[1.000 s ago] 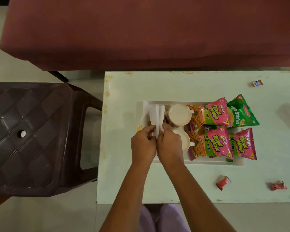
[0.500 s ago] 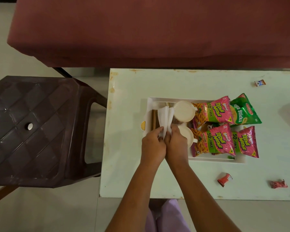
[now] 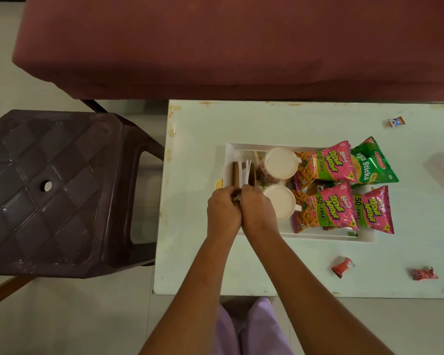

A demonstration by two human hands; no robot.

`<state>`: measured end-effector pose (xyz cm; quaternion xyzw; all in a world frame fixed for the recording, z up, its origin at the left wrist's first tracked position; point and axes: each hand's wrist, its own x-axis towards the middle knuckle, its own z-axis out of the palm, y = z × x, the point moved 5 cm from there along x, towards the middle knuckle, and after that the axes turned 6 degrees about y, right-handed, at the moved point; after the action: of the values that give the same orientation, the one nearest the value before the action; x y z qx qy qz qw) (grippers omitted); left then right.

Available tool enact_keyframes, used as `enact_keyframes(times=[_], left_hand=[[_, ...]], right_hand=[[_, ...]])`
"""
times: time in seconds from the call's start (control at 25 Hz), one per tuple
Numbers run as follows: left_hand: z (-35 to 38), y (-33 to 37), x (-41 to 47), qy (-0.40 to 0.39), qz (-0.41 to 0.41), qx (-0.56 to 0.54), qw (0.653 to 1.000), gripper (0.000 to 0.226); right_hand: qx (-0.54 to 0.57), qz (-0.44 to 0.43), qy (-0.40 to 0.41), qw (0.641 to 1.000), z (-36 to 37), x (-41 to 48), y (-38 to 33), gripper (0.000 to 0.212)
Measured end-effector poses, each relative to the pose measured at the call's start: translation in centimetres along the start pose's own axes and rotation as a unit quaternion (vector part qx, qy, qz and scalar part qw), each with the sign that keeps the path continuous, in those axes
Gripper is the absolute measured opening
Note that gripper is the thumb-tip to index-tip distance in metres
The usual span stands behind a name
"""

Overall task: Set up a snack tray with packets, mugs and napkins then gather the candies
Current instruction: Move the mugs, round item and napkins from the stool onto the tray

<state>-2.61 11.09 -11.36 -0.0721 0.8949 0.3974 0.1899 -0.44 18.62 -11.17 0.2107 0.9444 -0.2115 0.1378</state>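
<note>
A white tray point(image 3: 232, 149) sits on the pale table. Its right part holds pink snack packets point(image 3: 326, 165) and a green packet point(image 3: 372, 162). Two white mugs point(image 3: 280, 163) stand in its middle. White napkins point(image 3: 244, 172) stand upright in a brown holder at the tray's left end. My left hand point(image 3: 222, 213) and my right hand point(image 3: 258, 211) are pressed together at the near end of the napkins, fingers pinching them. Loose candies lie on the table: two red ones point(image 3: 342, 266) near the front edge and a small one point(image 3: 396, 121) at the back right.
A dark brown plastic stool point(image 3: 57, 190) stands left of the table. A maroon sofa point(image 3: 215, 42) runs along behind the table point(image 3: 195, 265). Another red candy point(image 3: 424, 273) lies at the front right.
Both hands have pushed the napkins down into the holder; less white paper sticks out. The camera view has shifted slightly, so the table appears further right.
</note>
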Motion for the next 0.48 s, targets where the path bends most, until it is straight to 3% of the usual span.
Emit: enact_keyframes(times=[0.24, 0.48], left_hand=[[0.1, -1.9, -1.2, 0.015, -0.032, -0.015, 0.999, 0.021], [0.8, -2.1, -2.1, 0.041, -0.067, -0.047, 0.996, 0.018]], right_hand=[[-0.09, -0.035, -0.036, 0.995, 0.9, -0.7, -0.2, 0.034], [-0.082, -0.018, -0.099, 0.992, 1.7, -0.8, 0.8, 0.056]])
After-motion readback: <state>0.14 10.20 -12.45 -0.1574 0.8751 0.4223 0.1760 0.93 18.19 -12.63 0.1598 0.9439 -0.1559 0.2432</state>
